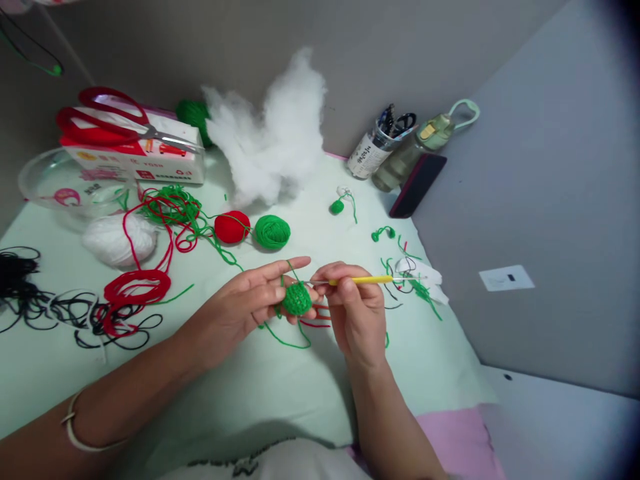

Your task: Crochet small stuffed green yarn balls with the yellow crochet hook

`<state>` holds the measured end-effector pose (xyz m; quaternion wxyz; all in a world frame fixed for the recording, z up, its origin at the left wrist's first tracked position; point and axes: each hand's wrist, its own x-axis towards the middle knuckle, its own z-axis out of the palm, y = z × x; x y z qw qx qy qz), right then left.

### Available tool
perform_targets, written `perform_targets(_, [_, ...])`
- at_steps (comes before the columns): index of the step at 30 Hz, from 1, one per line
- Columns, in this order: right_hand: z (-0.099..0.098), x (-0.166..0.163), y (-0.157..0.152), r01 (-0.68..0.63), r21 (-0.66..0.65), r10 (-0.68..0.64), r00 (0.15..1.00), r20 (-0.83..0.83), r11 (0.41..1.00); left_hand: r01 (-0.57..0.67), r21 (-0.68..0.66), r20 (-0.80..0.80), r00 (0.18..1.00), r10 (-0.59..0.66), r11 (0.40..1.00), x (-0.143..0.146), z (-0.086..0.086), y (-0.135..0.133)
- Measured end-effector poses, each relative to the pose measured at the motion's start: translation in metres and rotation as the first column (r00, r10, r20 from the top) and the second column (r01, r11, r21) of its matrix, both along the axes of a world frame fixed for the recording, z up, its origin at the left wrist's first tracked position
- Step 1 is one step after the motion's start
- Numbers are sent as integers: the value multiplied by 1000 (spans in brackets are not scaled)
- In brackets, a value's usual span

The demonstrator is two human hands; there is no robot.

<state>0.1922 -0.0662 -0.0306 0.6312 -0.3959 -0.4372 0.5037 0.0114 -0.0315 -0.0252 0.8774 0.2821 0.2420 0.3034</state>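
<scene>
The desk [280,400] wears a pale green cover, with a heap of white stuffing [273,143], a printed box [140,163] and a clear bowl [45,183] along its far side. At the far right corner stand a jar of pens [373,150] and a bottle [415,153], with a dark phone [417,185] just beside them. Nearer lie a white yarn ball [117,240], a red yarn ball [231,227] and a green yarn ball [273,232], a loose red coil [136,287], tangled black yarn [30,293] at the left edge, and green scraps [383,233] near a white scrap [425,273] on the right.
</scene>
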Motion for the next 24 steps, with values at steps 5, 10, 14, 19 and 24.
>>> perform_targets(5, [4,2,2,25,-106,-35,995,-98,994,22,-23,50,999,-21,999,0,0,1])
perform_targets(10, [4,4,2,-63,-135,41,986,-163,989,-27,46,-18,999,28,999,-2,0,3])
perform_targets(14, [0,-1,-1,-18,54,14,997,76,998,-37,126,-72,996,46,991,-1,-5,1])
perform_targets(19, [0,-5,-5,12,175,-70,943,324,984,-48,157,-168,983,74,987,0,-8,-1])
perform_targets(24, [-1,-6,-3,8,133,-32,983,183,991,-54,156,-204,975,86,986,-1,-3,-1])
